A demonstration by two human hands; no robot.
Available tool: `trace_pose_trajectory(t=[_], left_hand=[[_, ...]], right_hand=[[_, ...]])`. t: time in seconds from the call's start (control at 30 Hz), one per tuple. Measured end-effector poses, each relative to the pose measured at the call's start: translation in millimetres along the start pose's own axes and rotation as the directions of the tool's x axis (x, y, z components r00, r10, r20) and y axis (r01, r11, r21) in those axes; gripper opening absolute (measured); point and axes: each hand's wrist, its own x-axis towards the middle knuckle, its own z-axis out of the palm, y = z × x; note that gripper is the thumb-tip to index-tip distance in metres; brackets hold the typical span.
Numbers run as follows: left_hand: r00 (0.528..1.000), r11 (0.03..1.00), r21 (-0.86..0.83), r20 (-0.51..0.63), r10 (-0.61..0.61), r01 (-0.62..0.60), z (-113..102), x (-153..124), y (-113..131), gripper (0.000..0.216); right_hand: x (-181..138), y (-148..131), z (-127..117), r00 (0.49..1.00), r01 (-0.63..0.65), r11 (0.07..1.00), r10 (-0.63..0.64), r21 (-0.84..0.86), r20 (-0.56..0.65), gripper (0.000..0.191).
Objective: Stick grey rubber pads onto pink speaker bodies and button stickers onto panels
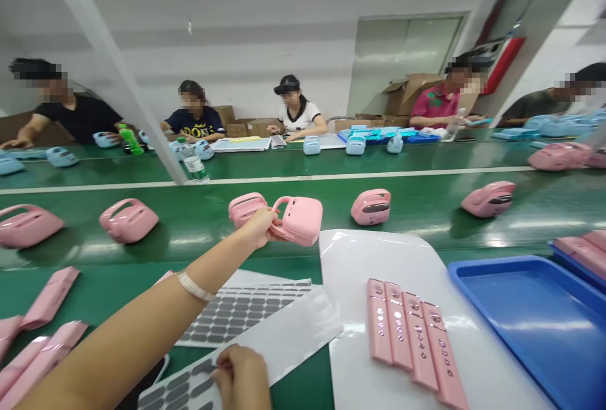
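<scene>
My left hand reaches forward over the green conveyor belt and is closed on the handle of a pink handheld device, held just above the belt. Another pink device lies right behind it. My right hand is low at the bottom edge, its fingers curled in a pinch on a grey sticker of a sticker sheet. A second sticker sheet lies between my arms.
Several more pink devices ride the belt. Pink button strips lie on a white sheet, beside a blue tray. Pink covers lie at left. Other people sit across the belt with blue devices.
</scene>
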Motion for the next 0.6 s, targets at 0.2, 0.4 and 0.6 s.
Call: trace_pose_trajectory(t=[0.2, 0.4, 0.6], left_hand=[[0.995, 0.925, -0.378, -0.070, -0.068, 0.036, -89, -113, -56, 0.014], [0.952, 0.763, -0.646, -0.243, -0.183, -0.019, -130, -190, -150, 0.020], [0.957, 0.386, -0.922, -0.114, -0.266, -0.003, -127, -206, -219, 0.021]], right_hand=[[-19, 0, -21, 0.984, 0.180, 0.976, -0.178, 0.124, -0.023, 0.031], [-31, 7, -6, 0.973, 0.230, 0.963, -0.229, 0.140, -0.023, 0.067], [-32, 6, -1, 0.987, 0.162, 0.955, -0.157, 0.249, -0.038, 0.048]])
